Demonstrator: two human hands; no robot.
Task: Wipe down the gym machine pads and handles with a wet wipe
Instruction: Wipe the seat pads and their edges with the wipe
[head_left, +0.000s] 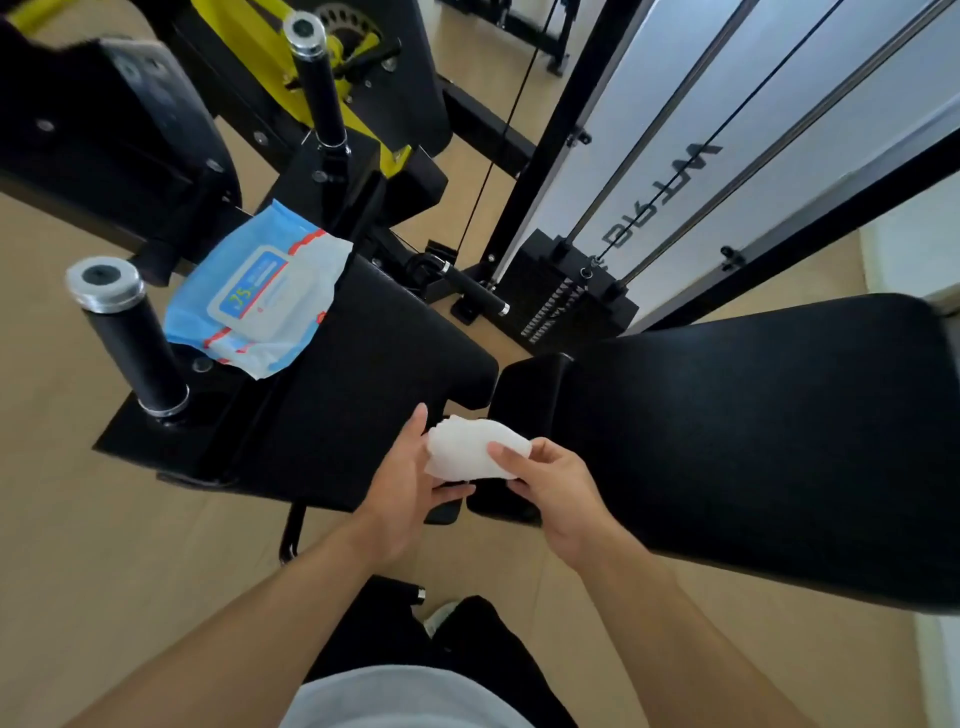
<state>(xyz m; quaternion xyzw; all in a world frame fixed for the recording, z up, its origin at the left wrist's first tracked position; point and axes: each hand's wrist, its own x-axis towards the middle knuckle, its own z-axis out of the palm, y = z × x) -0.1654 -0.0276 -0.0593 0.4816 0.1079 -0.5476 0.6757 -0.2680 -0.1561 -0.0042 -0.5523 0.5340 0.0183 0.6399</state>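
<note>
A white wet wipe (470, 451), bunched and folded, is held between both hands over the gap between two black pads. My left hand (410, 488) grips its left side with the thumb up. My right hand (550, 486) pinches its right edge. The black seat pad (374, 374) lies to the left, the long black back pad (737, 426) to the right. Two black handles with silver caps stand upright: the near handle (130, 343) at left and the far handle (319, 88) higher up. A blue wet wipe pack (260, 296) rests on the seat pad's far corner.
A weight stack (566, 306) with guide rods and cable rises behind a white shroud (779, 156) at upper right. A short black bar grip (475, 291) lies near its base. A yellow and black machine frame (358, 52) fills the top. The floor is tan.
</note>
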